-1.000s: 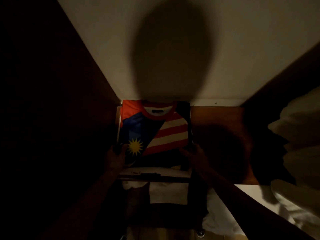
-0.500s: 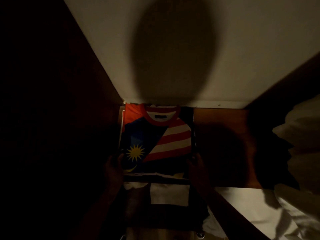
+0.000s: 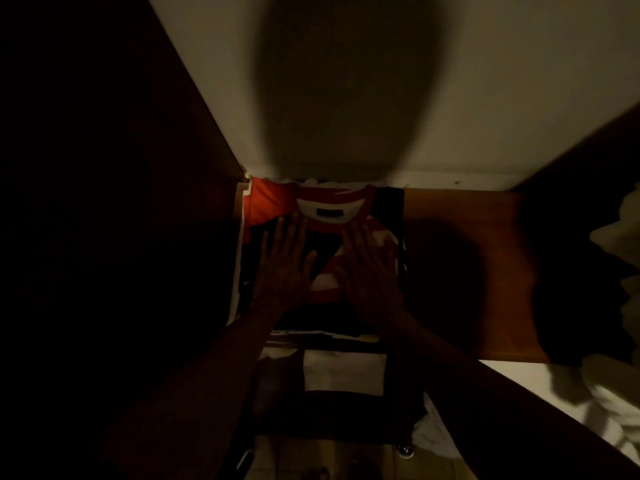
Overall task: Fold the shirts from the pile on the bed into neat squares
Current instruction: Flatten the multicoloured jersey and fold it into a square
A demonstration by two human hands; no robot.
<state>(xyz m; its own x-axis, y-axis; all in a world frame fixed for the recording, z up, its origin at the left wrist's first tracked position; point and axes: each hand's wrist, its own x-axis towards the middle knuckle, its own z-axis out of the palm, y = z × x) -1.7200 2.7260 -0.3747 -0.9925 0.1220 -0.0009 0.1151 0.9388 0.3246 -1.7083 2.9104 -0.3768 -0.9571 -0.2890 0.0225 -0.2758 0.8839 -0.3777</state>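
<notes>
Presently, the folded shirt point(image 3: 277, 206), red at the shoulder with a red collar band, a dark panel and red-and-white stripes, lies flat on top of a stack on a wooden shelf point(image 3: 460, 216) against the pale back wall point(image 3: 485, 98). The shirt sits at the left end of the shelf, its left edge close to the dark side panel point(image 3: 104, 168). The left hand point(image 3: 285, 268) lies palm down on the dark portion of the shirt, fingers straight and spread, fingertips reaching just short of the collar. The right hand point(image 3: 369, 271) lies palm down on the striped portion, fingers likewise straight and slightly spread. Neither hand grips anything; both press flat on the fabric, side by side and a little apart. Beneath the shirt, edges of other folded items point(image 3: 329, 336) show at the front of the stack. Lower down, a white rectangular piece point(image 3: 344, 372) is visible in shadow. To the right, crumpled white fabric point(image 3: 620, 393) lies well apart from the shirt. Lighting is dim; a large oval shadow falls on the wall.
</notes>
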